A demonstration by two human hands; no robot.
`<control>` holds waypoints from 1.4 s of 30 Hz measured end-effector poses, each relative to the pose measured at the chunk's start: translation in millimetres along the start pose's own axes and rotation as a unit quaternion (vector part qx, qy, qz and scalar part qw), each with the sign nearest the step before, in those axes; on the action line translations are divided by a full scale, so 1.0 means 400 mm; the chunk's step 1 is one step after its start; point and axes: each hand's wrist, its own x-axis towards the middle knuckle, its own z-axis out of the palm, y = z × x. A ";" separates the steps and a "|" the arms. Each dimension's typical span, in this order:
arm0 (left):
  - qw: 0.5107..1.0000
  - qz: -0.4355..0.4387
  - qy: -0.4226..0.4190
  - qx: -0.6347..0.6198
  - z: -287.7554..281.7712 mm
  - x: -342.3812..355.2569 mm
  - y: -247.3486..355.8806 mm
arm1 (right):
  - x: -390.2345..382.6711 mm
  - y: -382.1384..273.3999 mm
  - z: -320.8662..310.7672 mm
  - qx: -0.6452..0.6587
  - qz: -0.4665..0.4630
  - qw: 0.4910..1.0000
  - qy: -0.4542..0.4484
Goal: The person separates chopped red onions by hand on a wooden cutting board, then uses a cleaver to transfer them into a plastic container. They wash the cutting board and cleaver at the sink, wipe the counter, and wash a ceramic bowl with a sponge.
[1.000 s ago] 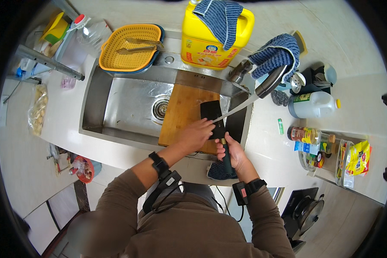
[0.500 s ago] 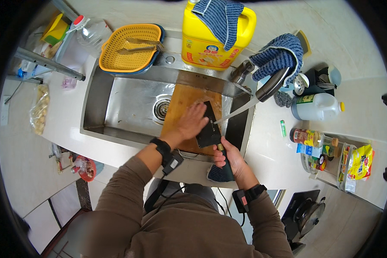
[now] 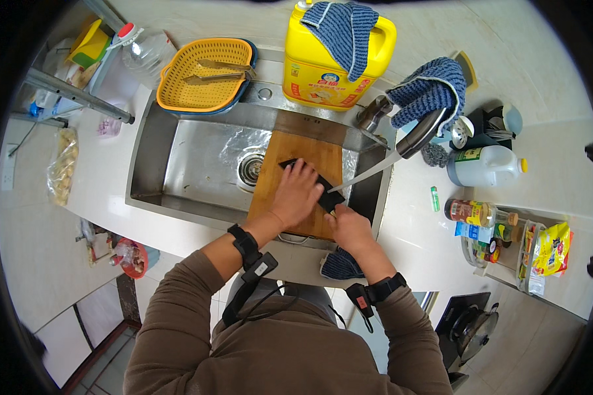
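Note:
My right hand (image 3: 350,230) is closed round the handle of a black-bladed cleaver (image 3: 331,199), its fingers facing down and partly hidden. My left hand (image 3: 296,195) lies over the blade with its fingers stretched out, covering much of it. A corner of the blade shows beyond the left fingertips. Beneath the cleaver, a wooden cutting board (image 3: 308,143) rests across the right part of the steel sink (image 3: 201,141). Water (image 3: 370,174) runs from the faucet (image 3: 420,135) onto the blade near my hands.
Behind the sink stand a yellow basket (image 3: 171,82) with metal tongs (image 3: 217,78) in it and a big yellow jug (image 3: 316,69) draped with a blue cloth (image 3: 342,33). Another blue cloth (image 3: 431,89) hangs over the faucet. A white jug (image 3: 484,164) and sauce bottles (image 3: 468,209) stand right.
The cleaver has turned, its blade now slanting toward the upper left and looking narrower. My right hand has rolled over the handle and moved up; my left hand has shifted slightly along the blade.

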 end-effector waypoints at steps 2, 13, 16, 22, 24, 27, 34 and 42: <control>0.996 0.076 -0.044 -0.023 0.008 -0.004 0.031 | 0.000 0.005 0.005 -0.044 -0.053 0.997 0.021; 0.995 -0.003 -0.086 0.055 0.041 0.048 -0.068 | -0.116 0.046 -0.059 -0.114 -0.078 0.989 0.058; 0.994 -0.078 -0.073 -0.029 0.049 0.063 -0.111 | -0.170 0.073 -0.079 -0.112 -0.044 0.990 0.071; 0.767 -0.317 -0.010 -0.558 0.153 0.116 -0.052 | -0.289 0.117 -0.132 -0.107 0.031 0.990 0.081; 0.703 -0.335 -0.034 -0.627 0.177 0.123 -0.028 | -0.331 0.122 -0.157 -0.081 0.057 0.991 0.094; 0.626 -0.316 -0.038 -0.711 0.195 0.128 -0.003 | -0.377 0.122 -0.194 -0.057 0.094 0.989 0.096; 0.523 -0.281 0.017 -0.805 0.215 0.192 0.044 | -0.397 0.099 -0.217 -0.023 0.156 0.985 0.075; 0.671 -0.230 -0.054 -0.703 0.200 0.165 0.076 | -0.401 0.085 -0.204 -0.014 0.143 0.986 0.084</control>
